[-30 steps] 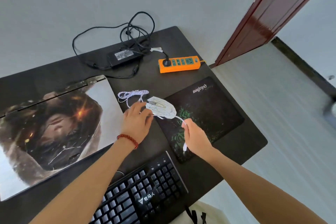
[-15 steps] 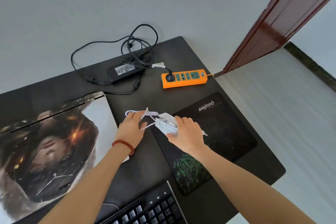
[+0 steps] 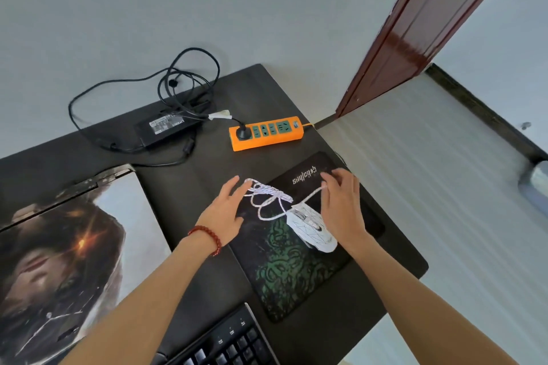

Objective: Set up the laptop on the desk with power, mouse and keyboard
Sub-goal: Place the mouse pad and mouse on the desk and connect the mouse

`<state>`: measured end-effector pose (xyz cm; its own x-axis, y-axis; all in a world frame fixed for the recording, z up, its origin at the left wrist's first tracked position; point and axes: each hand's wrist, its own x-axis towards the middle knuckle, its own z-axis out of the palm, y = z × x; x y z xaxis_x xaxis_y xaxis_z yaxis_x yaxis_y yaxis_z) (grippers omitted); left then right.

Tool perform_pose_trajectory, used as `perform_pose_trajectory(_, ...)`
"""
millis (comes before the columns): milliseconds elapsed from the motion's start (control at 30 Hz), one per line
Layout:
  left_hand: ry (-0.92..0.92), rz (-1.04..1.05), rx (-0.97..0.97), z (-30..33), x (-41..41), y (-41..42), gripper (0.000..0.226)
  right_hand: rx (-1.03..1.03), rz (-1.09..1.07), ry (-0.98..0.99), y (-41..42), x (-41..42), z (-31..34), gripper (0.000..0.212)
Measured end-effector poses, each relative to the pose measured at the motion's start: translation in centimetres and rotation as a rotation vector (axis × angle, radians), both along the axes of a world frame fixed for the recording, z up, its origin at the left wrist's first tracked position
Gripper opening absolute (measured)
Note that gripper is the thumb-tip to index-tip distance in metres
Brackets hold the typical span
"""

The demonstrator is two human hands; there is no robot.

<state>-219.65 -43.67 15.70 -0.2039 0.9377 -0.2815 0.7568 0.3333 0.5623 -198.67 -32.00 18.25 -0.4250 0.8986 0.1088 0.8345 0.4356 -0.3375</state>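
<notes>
Dark desk (image 3: 207,163) against grey wall. Closed laptop (image 3: 74,246) at 9 o'clock, mouse pad (image 3: 284,281) at 3, keyboard (image 3: 234,344) at 6, power strip (image 3: 267,135) at 12. White mouse (image 3: 311,230) sits on pad, cable (image 3: 268,201) half coiled. Cable-wise, right hand (image 3: 341,207) pinches one strand, other fingers splayed. Meanwhile left hand (image 3: 225,210) has fingers nearly straight at coil end; real grip or not, can't tell. Looks like uncoiling step. Next, I'd guess: find plug end, run it to laptop port.

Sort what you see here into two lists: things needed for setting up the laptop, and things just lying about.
For the job: laptop, power adapter, power strip, mouse, mouse cable, mouse pad, keyboard.

Lying about: door frame, grey object at the right edge.
</notes>
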Motion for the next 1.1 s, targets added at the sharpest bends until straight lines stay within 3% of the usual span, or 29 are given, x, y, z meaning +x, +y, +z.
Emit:
perform_pose_trajectory(100,-0.116,0.165,-0.035,1.2,-2.5,-1.2,0.059,0.117,0.038,-0.149,1.4,-3.6,3.8,0.037)
perform_pose_trajectory(200,-0.197,0.413,0.06,2.9,-4.9,-2.7,0.038,-0.033,0.175,-0.142,1.7,-7.6,6.4,0.037)
perform_pose_trajectory(267,-0.206,0.527,0.078,3.8,-6.2,-3.4,0.029,-0.264,0.321,-0.011,1.4,-9.8,7.2,0.031)
perform_pose_trajectory(367,-0.19,0.679,0.1,4.7,-8.4,-5.5,0.024,-0.713,0.488,0.253,-0.1,-13.3,8.0,0.053)
perform_pose_trajectory(433,-0.146,0.747,0.099,4.8,-9.5,-7.3,0.024,-1.001,0.394,0.505,-1.3,-15.7,7.7,0.047)
perform_pose_trajectory(533,-0.072,0.819,0.07,4.0,-10.6,-9.7,0.027,-1.313,0.029,0.822,-3.3,-18.7,6.3,0.025)
perform_pose_trajectory(667,0.086,0.831,0.019,1.8,-10.9,-11.8,0.034,-1.25,-0.062,0.691,-5.7,-21.8,3.3,0.016)
perform_pose_trajectory(767,0.227,0.788,-0.052,-0.1,-10.4,-12.3,0.042,-1.165,0.077,0.402,-6.6,-22.5,0.9,0.03)
perform_pose_trajectory(867,0.285,0.785,-0.066,-1.5,-10.0,-11.8,0.048,-0.905,0.302,0.119,-6.6,-22.7,-1.6,0.039)
perform_pose_trajectory(1000,0.28,0.881,-0.038,-2.7,-10.3,-10.4,0.053,-0.837,0.331,0.016,-6.7,-23.7,-3.6,0.031)
perform_pose_trajectory(1100,0.267,1.011,-0.047,-3.5,-10.4,-9.5,0.051,-0.853,0.34,0.059,-7.4,-24.3,-4.5,0.022)
